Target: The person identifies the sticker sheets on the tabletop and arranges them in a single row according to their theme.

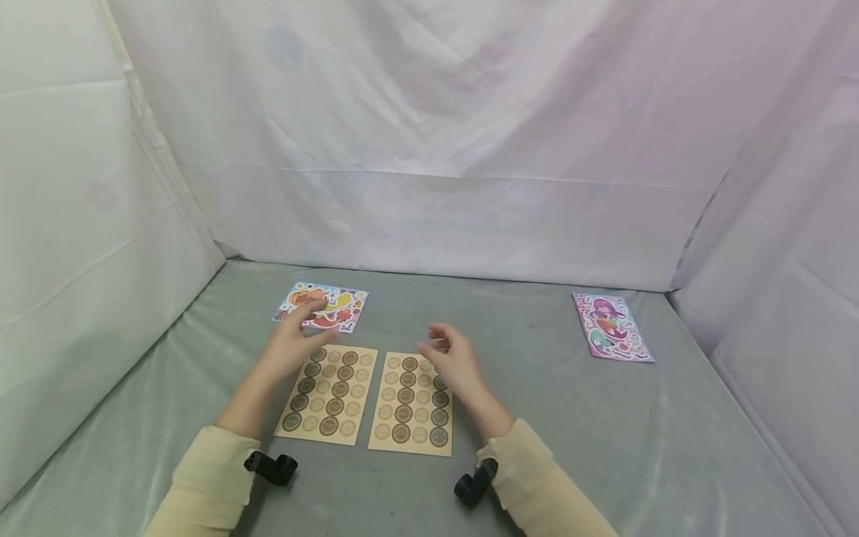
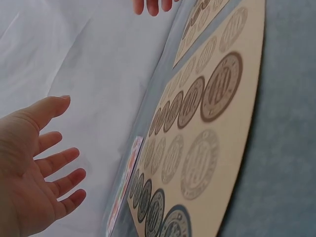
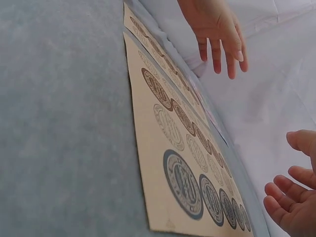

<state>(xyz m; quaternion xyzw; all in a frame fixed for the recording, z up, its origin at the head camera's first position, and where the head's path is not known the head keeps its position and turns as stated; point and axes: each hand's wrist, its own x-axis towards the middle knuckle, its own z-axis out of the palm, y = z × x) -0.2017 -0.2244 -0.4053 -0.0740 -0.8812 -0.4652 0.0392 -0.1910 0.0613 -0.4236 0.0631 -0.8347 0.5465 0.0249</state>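
Two tan sheets of round stickers lie side by side on the table: a left sheet (image 1: 326, 395) and a right sheet (image 1: 411, 406). Rows of dark and pale printed circles cover both. My left hand (image 1: 290, 347) hovers over the upper left part of the left sheet, fingers spread and holding nothing. Above the right sheet's upper right corner is my right hand (image 1: 458, 365), its fingers loosely bent and apart from the paper. In the left wrist view, the left hand (image 2: 29, 168) shows a gap to the sheet.
A colourful cartoon sticker sheet (image 1: 345, 306) lies behind the left hand. Another cartoon sheet, with a purple-haired figure (image 1: 612, 327), lies far right. White cloth walls (image 1: 436, 224) surround the grey-green table cover (image 1: 537, 432) at the back and sides.
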